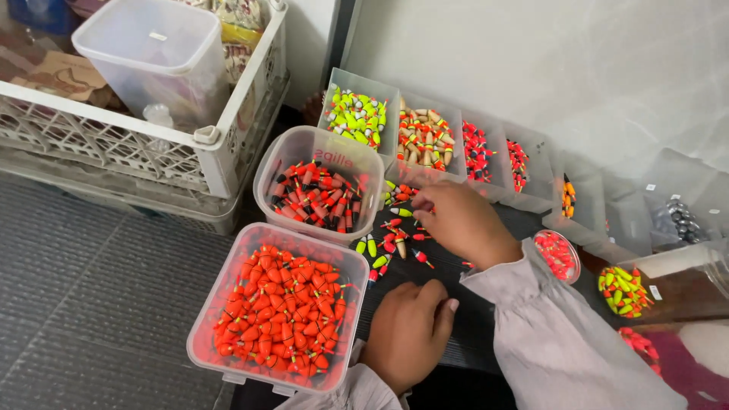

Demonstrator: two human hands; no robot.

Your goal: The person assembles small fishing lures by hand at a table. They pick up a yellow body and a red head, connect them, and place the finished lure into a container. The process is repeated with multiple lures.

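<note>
My right hand (459, 222) reaches over a scatter of small loose fishing floats (391, 243) on a dark ribbed mat (463, 334), its fingertips pinched together on one of them. My left hand (410, 332) rests on the mat nearer to me, fingers curled into a loose fist beside a square clear tub (304, 240) full of orange floats. Behind that tub stands a second clear tub (319, 137) of red-and-black floats. Both forearms wear pale grey sleeves.
A row of clear compartments along the wall holds yellow-green floats (355, 114), tan-and-orange floats (424, 137) and red floats (477, 148). A small round dish of red beads (558, 254), a box of yellow floats (623, 288) and dark weights (680, 220) lie right. A white crate (220, 137) stands left.
</note>
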